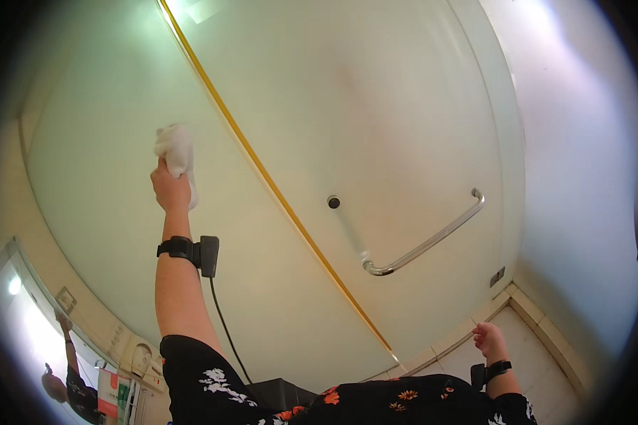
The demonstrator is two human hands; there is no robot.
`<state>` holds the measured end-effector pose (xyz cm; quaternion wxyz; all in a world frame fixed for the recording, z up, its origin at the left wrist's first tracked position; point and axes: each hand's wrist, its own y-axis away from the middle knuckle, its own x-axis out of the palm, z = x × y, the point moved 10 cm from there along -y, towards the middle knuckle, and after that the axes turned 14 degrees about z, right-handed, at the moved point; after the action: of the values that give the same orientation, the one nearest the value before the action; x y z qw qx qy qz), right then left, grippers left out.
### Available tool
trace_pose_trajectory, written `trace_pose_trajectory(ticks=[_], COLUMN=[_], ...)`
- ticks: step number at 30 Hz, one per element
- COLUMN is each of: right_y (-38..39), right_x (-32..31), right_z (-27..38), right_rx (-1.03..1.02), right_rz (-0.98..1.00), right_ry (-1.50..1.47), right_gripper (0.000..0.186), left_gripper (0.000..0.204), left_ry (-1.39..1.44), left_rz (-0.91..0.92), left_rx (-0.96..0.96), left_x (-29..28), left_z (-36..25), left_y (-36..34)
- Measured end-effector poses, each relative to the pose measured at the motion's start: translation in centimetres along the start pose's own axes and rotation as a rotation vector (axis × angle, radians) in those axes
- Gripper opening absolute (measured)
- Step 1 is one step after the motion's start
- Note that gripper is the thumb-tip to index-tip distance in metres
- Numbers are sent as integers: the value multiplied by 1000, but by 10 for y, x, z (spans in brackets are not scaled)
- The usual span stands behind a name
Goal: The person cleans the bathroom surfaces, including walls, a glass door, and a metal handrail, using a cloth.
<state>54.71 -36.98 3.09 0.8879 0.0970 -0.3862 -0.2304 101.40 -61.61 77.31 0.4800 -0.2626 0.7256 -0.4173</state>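
Note:
My left arm reaches up along a frosted glass panel (92, 205). My left hand (170, 188) is closed round a white cloth (176, 147), which is bunched up against the glass or just in front of it; I cannot tell which. Part of the cloth hangs down beside the wrist. Low on the right, my right hand (490, 340) hangs away from the glass with its fingers loosely curled and nothing visible in them. A black strap with a small box (191, 251) is on my left forearm, and a similar black strap (500, 368) circles the right wrist.
A yellow-edged strip (252, 156) runs slantwise between the left panel and the frosted glass door (404, 120). The door bears a bent metal handle (432, 244) and a round dark knob (334, 202). A mirror (39, 326) and a raised tiled sill (539, 319) flank the glass.

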Motion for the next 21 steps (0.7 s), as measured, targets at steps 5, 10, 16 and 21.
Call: trace_pose_trajectory(ticks=[5, 10, 16, 21], right_y=[-15, -34, -1, 5], right_x=[45, 138, 286, 364], right_z=[-14, 19, 50, 45], right_rx=[48, -2, -108, -151], right_rz=[87, 290, 567, 758], right_ry=[-125, -176, -94, -94], right_gripper=[9, 8, 8, 12], left_gripper=[58, 66, 42, 40], left_ry=[-181, -346, -415, -386], left_rz=[-134, 46, 66, -150], left_rx=[332, 830, 1054, 443], left_x=[59, 127, 123, 39], left_z=[-58, -112, -37, 90], left_y=[40, 161, 201, 81])
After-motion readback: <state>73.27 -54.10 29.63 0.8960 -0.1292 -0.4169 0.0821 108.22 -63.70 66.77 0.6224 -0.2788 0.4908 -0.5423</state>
